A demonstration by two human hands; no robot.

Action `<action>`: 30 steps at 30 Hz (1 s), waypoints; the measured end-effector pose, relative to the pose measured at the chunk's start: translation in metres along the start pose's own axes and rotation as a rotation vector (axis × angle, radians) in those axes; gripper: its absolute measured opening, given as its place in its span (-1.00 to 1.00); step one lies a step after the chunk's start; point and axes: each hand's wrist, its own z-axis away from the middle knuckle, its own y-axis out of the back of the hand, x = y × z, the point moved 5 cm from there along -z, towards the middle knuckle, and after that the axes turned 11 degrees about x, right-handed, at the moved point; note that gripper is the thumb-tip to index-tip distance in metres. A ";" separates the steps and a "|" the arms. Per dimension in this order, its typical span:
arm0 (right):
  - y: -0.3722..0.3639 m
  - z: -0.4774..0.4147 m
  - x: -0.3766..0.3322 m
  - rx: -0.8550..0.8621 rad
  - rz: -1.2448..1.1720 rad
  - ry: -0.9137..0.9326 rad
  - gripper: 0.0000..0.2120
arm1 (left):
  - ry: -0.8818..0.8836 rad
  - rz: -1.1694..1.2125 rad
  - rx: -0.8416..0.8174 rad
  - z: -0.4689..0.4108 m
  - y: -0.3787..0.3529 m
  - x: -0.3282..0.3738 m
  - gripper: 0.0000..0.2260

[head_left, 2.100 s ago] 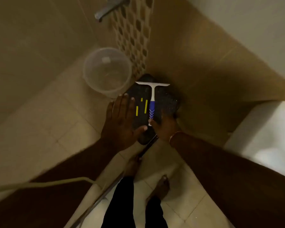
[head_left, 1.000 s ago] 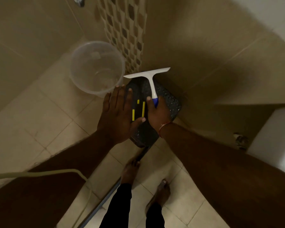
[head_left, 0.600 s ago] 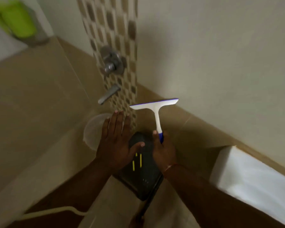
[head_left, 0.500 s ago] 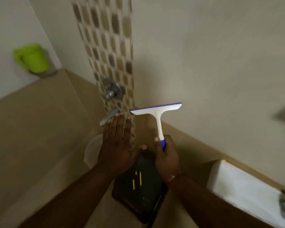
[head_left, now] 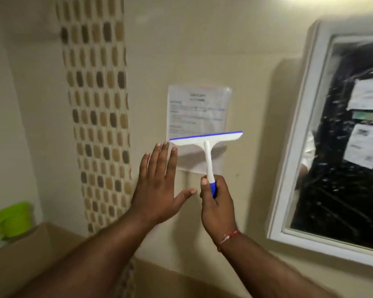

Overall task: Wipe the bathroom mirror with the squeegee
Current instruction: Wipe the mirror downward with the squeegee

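Right hand (head_left: 216, 203) has its fingers wrapped round the squeegee (head_left: 207, 147) handle, blade up against the wall, left of the mirror (head_left: 345, 147). Left hand (head_left: 159, 186) is flat, fingers spread wide, holding nothing.

The cream wall (head_left: 202, 50) carries a laminated sheet (head_left: 199, 112), a white-framed mirror (head_left: 351, 134), and seemingly a green holder (head_left: 13, 219).

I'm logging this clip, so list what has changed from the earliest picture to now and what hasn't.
The right hand has closed around the squeegee handle and lifted it off the dark object on the floor to chest height, blade up, before the wall notice. The view has risen from floor to wall; the mirror now shows at right, untouched. The left hand stays open, empty.
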 end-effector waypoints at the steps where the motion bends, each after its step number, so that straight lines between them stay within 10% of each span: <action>1: 0.011 -0.010 -0.019 0.026 -0.021 0.024 -0.77 | -0.016 0.013 0.027 -0.020 0.006 0.009 0.01; 15: 0.222 -0.077 -0.165 0.327 -0.004 0.218 -0.86 | -0.251 0.176 0.264 -0.196 0.072 0.198 -0.04; 30: 0.292 -0.104 -0.166 0.293 -0.139 -0.009 -0.66 | -0.235 0.096 -0.015 -0.244 0.060 0.236 0.15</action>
